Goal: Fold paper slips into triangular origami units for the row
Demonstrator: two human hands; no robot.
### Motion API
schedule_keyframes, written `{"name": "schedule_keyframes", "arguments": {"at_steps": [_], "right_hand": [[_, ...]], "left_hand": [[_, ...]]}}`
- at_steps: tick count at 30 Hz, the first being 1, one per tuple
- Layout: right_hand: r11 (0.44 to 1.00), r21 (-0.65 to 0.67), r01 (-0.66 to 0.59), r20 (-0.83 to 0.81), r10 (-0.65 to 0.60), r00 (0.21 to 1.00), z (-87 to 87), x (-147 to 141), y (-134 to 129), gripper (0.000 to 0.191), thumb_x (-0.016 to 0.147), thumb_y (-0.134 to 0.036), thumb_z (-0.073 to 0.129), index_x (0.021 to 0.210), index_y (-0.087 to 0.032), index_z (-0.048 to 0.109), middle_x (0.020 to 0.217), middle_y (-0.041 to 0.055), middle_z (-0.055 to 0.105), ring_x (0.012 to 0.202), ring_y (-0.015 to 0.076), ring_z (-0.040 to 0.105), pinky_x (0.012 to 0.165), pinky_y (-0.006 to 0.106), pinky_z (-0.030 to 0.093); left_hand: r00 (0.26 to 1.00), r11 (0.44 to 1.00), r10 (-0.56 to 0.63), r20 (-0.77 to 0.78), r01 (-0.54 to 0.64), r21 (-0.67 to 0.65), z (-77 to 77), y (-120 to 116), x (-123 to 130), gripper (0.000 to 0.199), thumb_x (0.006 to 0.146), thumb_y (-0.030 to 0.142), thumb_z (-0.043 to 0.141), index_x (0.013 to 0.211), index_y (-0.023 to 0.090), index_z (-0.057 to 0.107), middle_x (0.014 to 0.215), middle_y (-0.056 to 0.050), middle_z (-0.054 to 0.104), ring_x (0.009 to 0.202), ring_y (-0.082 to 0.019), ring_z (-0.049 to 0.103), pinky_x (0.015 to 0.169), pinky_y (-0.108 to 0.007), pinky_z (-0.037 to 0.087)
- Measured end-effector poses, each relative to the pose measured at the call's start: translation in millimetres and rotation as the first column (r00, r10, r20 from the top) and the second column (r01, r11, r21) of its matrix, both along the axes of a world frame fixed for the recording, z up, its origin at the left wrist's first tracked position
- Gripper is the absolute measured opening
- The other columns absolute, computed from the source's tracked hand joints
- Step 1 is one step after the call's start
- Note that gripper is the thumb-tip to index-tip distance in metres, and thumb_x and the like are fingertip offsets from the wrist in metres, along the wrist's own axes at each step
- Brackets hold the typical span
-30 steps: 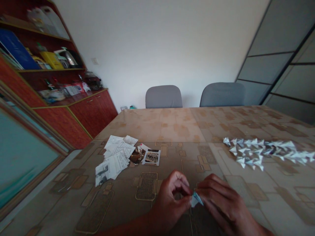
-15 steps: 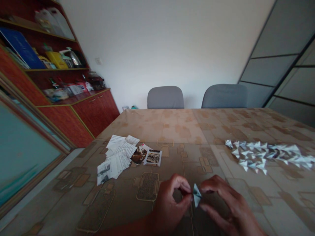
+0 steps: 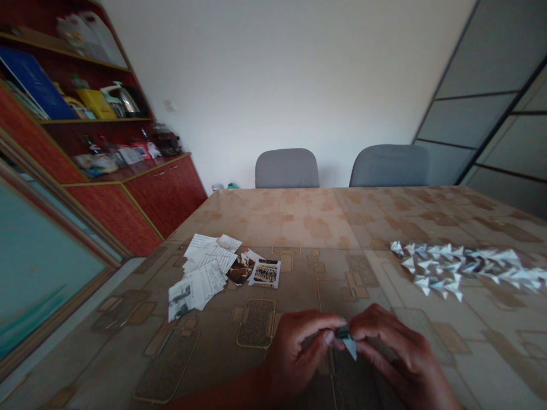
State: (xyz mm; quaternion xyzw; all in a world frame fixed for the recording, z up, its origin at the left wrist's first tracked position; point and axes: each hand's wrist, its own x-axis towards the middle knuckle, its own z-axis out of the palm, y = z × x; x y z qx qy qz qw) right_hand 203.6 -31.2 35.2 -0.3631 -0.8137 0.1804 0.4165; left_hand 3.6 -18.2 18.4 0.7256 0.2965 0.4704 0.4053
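Observation:
A small folded paper piece (image 3: 349,345), pale with a greenish part, is held above the table near its front edge. My left hand (image 3: 301,344) pinches its left side between thumb and forefinger. From the right, the fingertips of my right hand (image 3: 395,347) close on its other side. One pointed end sticks down between the hands; the fingers cover much of the rest. Loose printed paper squares (image 3: 205,273) lie in an overlapping pile to the left, a picture piece (image 3: 265,273) at their right end. Many folded paper pieces (image 3: 444,265) stand in rows at the right.
The patterned tabletop (image 3: 299,222) spreads out ahead. Beyond its far edge are two grey chairs (image 3: 287,168) against a white wall. A red-brown cabinet (image 3: 166,193) with filled shelves stands at the left, grey panels (image 3: 474,119) at the right.
My right fingertips have come in from apart and now touch the folded paper. The paper has tilted, its point now down to the right, and my left fingers cover more of it.

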Motion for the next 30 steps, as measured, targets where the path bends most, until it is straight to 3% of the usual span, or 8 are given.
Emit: {"name": "schedule_keyframes", "arguments": {"at_steps": [7, 15, 25, 30], "right_hand": [[0.999, 0.033, -0.035, -0.032, 0.036, 0.999, 4.6, -2.7, -1.0, 0.006, 0.091, -0.018, 0.058, 0.088, -0.023, 0.061, 0.074, 0.0013, 0.068, 0.067, 0.0152, 0.065, 0.060, 0.023, 0.053], [0.997, 0.073, 0.017, -0.005, -0.017, 1.000, 6.1, -9.9, -7.0, 0.011, 0.089, -0.012, 0.057, 0.085, -0.022, 0.060, 0.069, -0.0001, 0.065, 0.063, 0.0149, 0.063, 0.057, 0.022, 0.051], [0.989, 0.106, 0.108, 0.022, -0.111, 0.994, -2.4, -11.6, -9.9, 0.013, 0.086, -0.009, 0.056, 0.084, -0.021, 0.058, 0.069, -0.0004, 0.062, 0.062, 0.0148, 0.062, 0.056, 0.024, 0.049], [0.982, 0.147, 0.120, 0.004, -0.122, 0.993, 0.3, -13.4, -8.9, 0.013, 0.086, -0.010, 0.055, 0.081, -0.021, 0.059, 0.066, -0.0002, 0.063, 0.059, 0.0147, 0.062, 0.055, 0.022, 0.050]], "left_hand": [[0.993, 1.000, -0.008, -0.119, 0.009, 0.009, -2.7, 7.1, -1.0, 0.019, 0.090, 0.026, 0.058, 0.101, 0.021, 0.073, 0.083, -0.008, 0.074, 0.074, -0.017, 0.068, 0.070, -0.026, 0.050], [0.978, 0.993, -0.005, -0.207, 0.030, 0.114, -1.8, 6.4, -3.8, 0.025, 0.094, 0.023, 0.050, 0.099, 0.019, 0.074, 0.084, -0.011, 0.072, 0.075, -0.019, 0.067, 0.070, -0.027, 0.050], [0.997, 0.997, 0.004, -0.077, -0.009, -0.071, 0.6, 8.2, 3.8, 0.027, 0.089, 0.032, 0.055, 0.080, 0.016, 0.074, 0.066, -0.007, 0.069, 0.061, -0.017, 0.063, 0.062, -0.023, 0.045], [0.993, 1.000, -0.010, -0.119, 0.008, -0.021, 0.5, 8.8, 1.7, 0.026, 0.090, 0.026, 0.053, 0.079, 0.014, 0.074, 0.066, -0.006, 0.068, 0.060, -0.015, 0.062, 0.063, -0.022, 0.045]]}}
